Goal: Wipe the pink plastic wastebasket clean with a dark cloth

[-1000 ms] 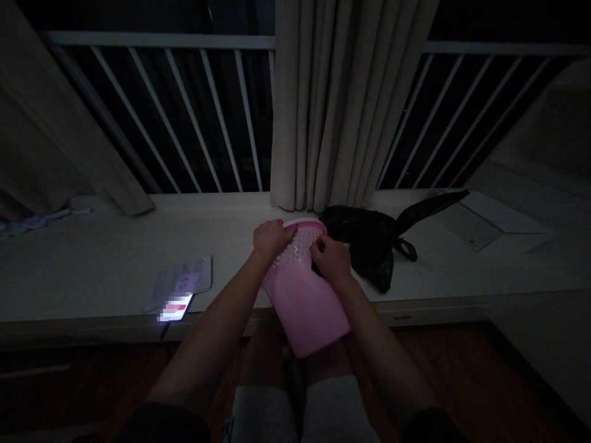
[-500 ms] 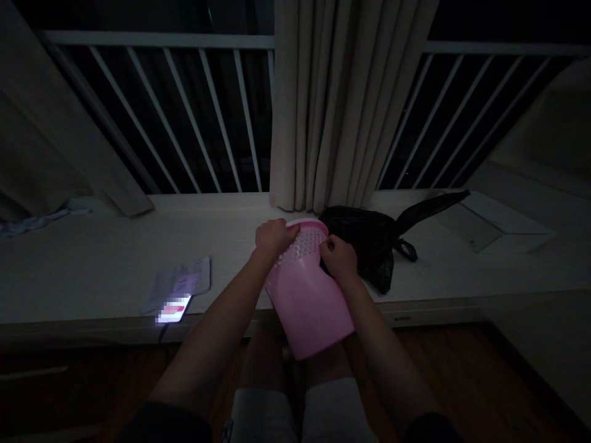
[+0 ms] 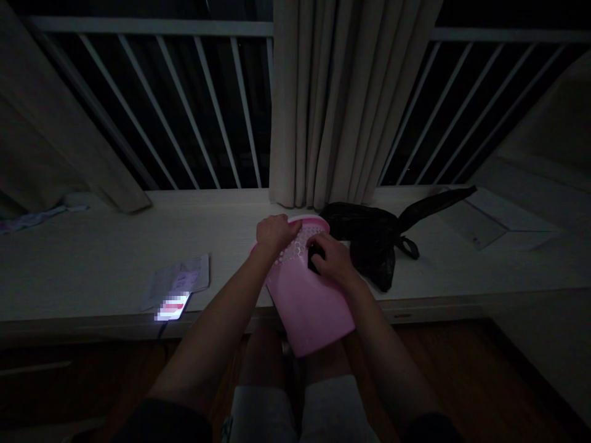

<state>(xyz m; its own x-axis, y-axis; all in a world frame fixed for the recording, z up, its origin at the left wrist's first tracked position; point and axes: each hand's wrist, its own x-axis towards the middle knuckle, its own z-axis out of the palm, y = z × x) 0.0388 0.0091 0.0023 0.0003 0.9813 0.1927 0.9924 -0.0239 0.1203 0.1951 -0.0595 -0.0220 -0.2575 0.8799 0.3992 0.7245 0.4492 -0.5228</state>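
Note:
A pink plastic wastebasket [image 3: 314, 307] leans between my lap and the edge of the white ledge, its rim pointing away from me. Its upper wall has a band of honeycomb holes. My left hand [image 3: 276, 235] is closed over the rim, with the thumb on the near side. My right hand [image 3: 333, 258] lies against the basket's right side, fingers curled over the holed band. Between its thumb and fingers shows a small dark thing [image 3: 314, 253], too dark to make out. Just beyond sits a knotted black plastic bag [image 3: 373, 246] on the ledge.
On the white ledge [image 3: 106, 258], a lit phone [image 3: 173, 307] with a cable lies beside papers [image 3: 196, 274]. A white box [image 3: 498, 221] stands at the right. Behind are curtains [image 3: 341, 104] and a white railing [image 3: 152, 26]. The room is dim.
My right hand has moved left across the basket's holed side, and the dark thing between its fingers now shows. My left hand stays on the rim.

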